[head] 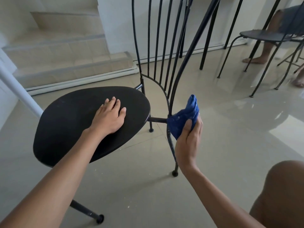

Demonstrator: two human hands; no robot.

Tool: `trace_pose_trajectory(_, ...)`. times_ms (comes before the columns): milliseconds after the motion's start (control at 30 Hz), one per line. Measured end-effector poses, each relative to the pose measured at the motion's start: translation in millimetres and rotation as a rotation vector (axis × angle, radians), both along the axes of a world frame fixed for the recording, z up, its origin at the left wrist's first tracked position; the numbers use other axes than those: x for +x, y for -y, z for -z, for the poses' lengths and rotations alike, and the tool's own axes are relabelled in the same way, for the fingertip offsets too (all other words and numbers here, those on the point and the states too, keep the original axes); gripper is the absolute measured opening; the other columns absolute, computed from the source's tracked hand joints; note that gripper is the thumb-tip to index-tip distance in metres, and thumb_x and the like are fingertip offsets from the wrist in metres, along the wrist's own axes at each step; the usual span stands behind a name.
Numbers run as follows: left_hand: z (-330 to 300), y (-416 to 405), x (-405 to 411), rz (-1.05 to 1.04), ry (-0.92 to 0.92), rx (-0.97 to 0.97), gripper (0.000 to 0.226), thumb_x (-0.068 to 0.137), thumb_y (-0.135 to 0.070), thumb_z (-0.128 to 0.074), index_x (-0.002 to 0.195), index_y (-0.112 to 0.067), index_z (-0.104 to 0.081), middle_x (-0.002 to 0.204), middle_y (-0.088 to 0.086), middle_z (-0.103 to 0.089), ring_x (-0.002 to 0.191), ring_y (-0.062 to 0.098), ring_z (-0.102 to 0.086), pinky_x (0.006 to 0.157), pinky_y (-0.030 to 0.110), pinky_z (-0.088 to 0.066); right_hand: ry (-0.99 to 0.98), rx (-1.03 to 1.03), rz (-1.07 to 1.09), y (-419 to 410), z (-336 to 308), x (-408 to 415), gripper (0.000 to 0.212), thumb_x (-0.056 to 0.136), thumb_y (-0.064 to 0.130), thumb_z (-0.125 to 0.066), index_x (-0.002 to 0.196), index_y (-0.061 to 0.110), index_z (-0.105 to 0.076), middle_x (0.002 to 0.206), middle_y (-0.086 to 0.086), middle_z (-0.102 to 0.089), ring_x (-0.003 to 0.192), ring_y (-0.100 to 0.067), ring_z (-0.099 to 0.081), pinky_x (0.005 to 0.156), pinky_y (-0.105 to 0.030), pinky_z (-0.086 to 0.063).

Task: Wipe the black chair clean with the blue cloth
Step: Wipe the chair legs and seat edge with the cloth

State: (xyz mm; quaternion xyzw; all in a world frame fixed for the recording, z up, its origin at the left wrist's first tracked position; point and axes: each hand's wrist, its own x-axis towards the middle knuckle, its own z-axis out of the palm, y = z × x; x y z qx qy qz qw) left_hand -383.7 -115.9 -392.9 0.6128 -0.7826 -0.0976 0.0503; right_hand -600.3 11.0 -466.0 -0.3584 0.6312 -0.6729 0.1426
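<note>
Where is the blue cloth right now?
In the head view, right of centre: the blue cloth is bunched in the right hand, pressed against the black chair frame just right of the seat.

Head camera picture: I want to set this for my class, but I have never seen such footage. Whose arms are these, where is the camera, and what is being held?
There is no machine here. A person wears one wide-angle camera on the head, so it looks forward and down at their own two bare arms. The left hand lies flat on the round seat of the black chair, probably steadying it. The right hand grips a bunched blue cloth and presses it against the chair's metal frame, where the back upright meets a bar beside the seat. The chair stands on a shiny tiled floor. Behind are steps, and another chair with someone's bare legs beyond it.
</note>
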Motion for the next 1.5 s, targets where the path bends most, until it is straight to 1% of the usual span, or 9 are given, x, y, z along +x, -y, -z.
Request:
trace_pose_trajectory(200, -4, 6, -18, 0.04, -0.025, 0.026, 0.065, 0.11, -0.046, -0.021, 0.166, -0.013, -0.012, 0.175, 0.004, 0.0, 0.162, 0.021, 0.003, 0.131, 0.039, -0.003, -0.073, 0.024, -0.197, 22, 24, 29, 0.057, 0.109, 0.043, -0.027, 0.162, 0.028, -0.017, 0.169, 0.007, -0.025, 0.156, -0.012, -0.023, 0.125, -0.048, -0.026)
trace_pose_trajectory(500, 2, 5, -25, 0.031, -0.027, -0.037, 0.066, 0.109, -0.051, -0.017, 0.167, -0.02, -0.01, 0.175, -0.005, 0.001, 0.162, 0.014, 0.004, 0.131, 0.038, -0.002, -0.129, 0.259, -0.167, 17, 75, 42, 0.06, 0.111, 0.034, -0.029, 0.163, 0.027, 0.001, 0.173, 0.005, -0.009, 0.159, -0.012, -0.008, 0.128, -0.044, -0.015)
trace_pose_trajectory(600, 2, 6, -25, 0.029, -0.023, -0.049, 0.066, 0.109, -0.051, -0.017, 0.166, -0.019, -0.01, 0.175, -0.005, 0.001, 0.162, 0.014, 0.004, 0.131, 0.038, -0.002, -0.11, 0.149, -0.179, 21, 52, 44, 0.06, 0.112, 0.027, -0.031, 0.164, 0.025, -0.001, 0.173, 0.009, -0.006, 0.158, -0.004, -0.006, 0.13, -0.036, -0.009)
trace_pose_trajectory(767, 6, 7, -28, 0.032, -0.01, -0.05, 0.066, 0.109, -0.05, -0.016, 0.167, -0.018, -0.009, 0.175, -0.002, 0.001, 0.162, 0.016, 0.003, 0.132, 0.039, -0.001, -0.211, -0.055, 0.011, 49, 24, 52, 0.055, 0.11, 0.032, -0.029, 0.161, 0.024, -0.01, 0.168, -0.005, -0.027, 0.152, -0.015, -0.03, 0.122, -0.022, -0.018)
trace_pose_trajectory(900, 8, 9, -29, 0.024, 0.007, -0.055, 0.067, 0.108, -0.051, -0.015, 0.167, -0.019, -0.008, 0.175, -0.004, 0.002, 0.162, 0.015, 0.004, 0.132, 0.038, 0.0, -0.24, 0.041, 0.031, 47, 81, 50, 0.053, 0.109, 0.047, -0.023, 0.157, 0.025, -0.018, 0.161, -0.008, -0.037, 0.146, -0.021, -0.04, 0.121, -0.034, -0.029)
trace_pose_trajectory(1067, 9, 9, -29, 0.016, 0.015, -0.059, 0.067, 0.109, -0.051, -0.016, 0.167, -0.019, -0.009, 0.175, -0.004, 0.001, 0.162, 0.015, 0.003, 0.132, 0.038, -0.002, -0.213, 0.246, -0.04, 19, 153, 30, 0.056, 0.106, 0.037, -0.029, 0.156, 0.013, -0.031, 0.157, -0.009, -0.044, 0.145, -0.026, -0.041, 0.117, -0.054, -0.035)
trace_pose_trajectory(1233, 9, 10, -29, 0.014, 0.023, -0.069, 0.066, 0.109, -0.05, -0.017, 0.166, -0.018, -0.011, 0.175, -0.002, -0.002, 0.162, 0.017, 0.0, 0.132, 0.04, -0.004, -0.203, 0.015, -0.139, 30, 83, 35, 0.056, 0.106, 0.038, -0.031, 0.159, 0.024, -0.02, 0.159, -0.006, -0.04, 0.144, -0.02, -0.041, 0.12, -0.04, -0.031)
trace_pose_trajectory(1333, 9, 10, -31, 0.01, 0.02, -0.063, 0.065, 0.109, -0.049, -0.018, 0.166, -0.017, -0.011, 0.175, -0.002, -0.002, 0.162, 0.018, -0.001, 0.131, 0.04, -0.004, -0.29, -0.125, 0.034, 57, 34, 44, 0.051, 0.111, 0.035, -0.028, 0.156, 0.013, -0.021, 0.161, -0.016, -0.037, 0.145, -0.025, -0.043, 0.118, -0.028, -0.03)
trace_pose_trajectory(1500, 7, 8, -33, -0.001, 0.021, -0.04, 0.065, 0.109, -0.049, -0.016, 0.166, -0.018, -0.01, 0.175, -0.003, 0.0, 0.162, 0.017, 0.002, 0.132, 0.04, -0.002, -0.331, -0.004, -0.049, 40, 99, 32, 0.051, 0.11, 0.039, -0.029, 0.157, 0.021, -0.02, 0.161, -0.01, -0.041, 0.145, -0.023, -0.045, 0.119, -0.038, -0.036)
